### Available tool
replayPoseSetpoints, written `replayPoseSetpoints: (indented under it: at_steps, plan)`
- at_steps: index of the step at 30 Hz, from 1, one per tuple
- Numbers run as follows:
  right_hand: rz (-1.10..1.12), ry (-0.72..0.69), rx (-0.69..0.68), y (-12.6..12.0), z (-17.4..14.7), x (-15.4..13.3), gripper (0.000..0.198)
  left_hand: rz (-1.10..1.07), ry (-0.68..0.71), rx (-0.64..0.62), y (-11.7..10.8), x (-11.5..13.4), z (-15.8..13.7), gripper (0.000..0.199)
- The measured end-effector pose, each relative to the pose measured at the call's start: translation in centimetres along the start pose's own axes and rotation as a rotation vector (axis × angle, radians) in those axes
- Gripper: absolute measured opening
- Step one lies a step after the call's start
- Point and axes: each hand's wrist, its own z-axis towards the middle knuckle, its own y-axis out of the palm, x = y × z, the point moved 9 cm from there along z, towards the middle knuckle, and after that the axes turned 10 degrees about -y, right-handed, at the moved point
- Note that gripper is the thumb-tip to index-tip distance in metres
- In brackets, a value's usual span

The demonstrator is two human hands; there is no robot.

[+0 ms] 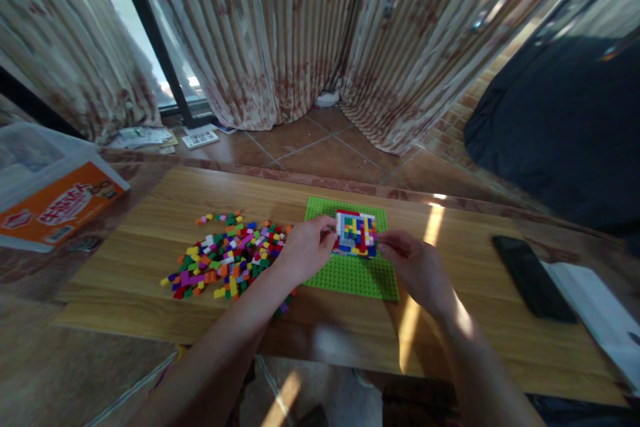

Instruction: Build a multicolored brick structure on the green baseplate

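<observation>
A square, multicoloured build of toy bricks (355,232), with a partly white border, is over the upper half of a green studded baseplate (350,280). I cannot tell whether it is fixed to the plate or lifted slightly. At its left edge, the thumb and fingers of my left hand (307,250) are closed in a pinch. My right hand (415,267) pinches the opposite edge with curled fingers. To the left, a spread of loose toy bricks (233,257) in many colours lies on the wooden table (135,267), partly behind my left forearm.
A black phone (533,277) lies on the right by a white sheet or flat box (597,313). On the far left stands a clear plastic bin (45,147) with an orange label. Striped curtains (300,33) hang beyond the table, and papers (145,138) lie on the floor.
</observation>
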Motion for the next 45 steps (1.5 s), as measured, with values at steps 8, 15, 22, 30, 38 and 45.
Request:
replayPoseSetpoints:
  at_steps: [8,15,22,30,38,45]
  plan:
    - [0.196,0.089,0.009,0.6,0.0,1.2,0.032,0.035,0.001,0.003,0.1,-0.1,0.0,0.028]
    - [0.313,0.18,0.042,1.4,-0.1,1.4,0.039,0.066,-0.006,0.003,0.5,-0.4,0.0,0.031]
    - [0.282,0.18,0.045,1.3,0.0,1.5,0.04,0.096,-0.024,0.002,0.9,-0.4,0.1,0.03]
    - [0.286,0.213,0.036,1.2,0.3,2.5,0.04,0.104,-0.016,0.05,1.6,-0.5,-0.2,0.027]
    - [0.325,0.253,0.05,0.6,0.2,3.5,0.037,0.078,-0.015,0.012,2.4,-0.2,-0.4,0.032]
    - [0.166,0.21,0.127,-0.9,0.2,3.5,0.036,0.053,-0.018,-0.009,0.8,-0.2,-0.1,0.03]
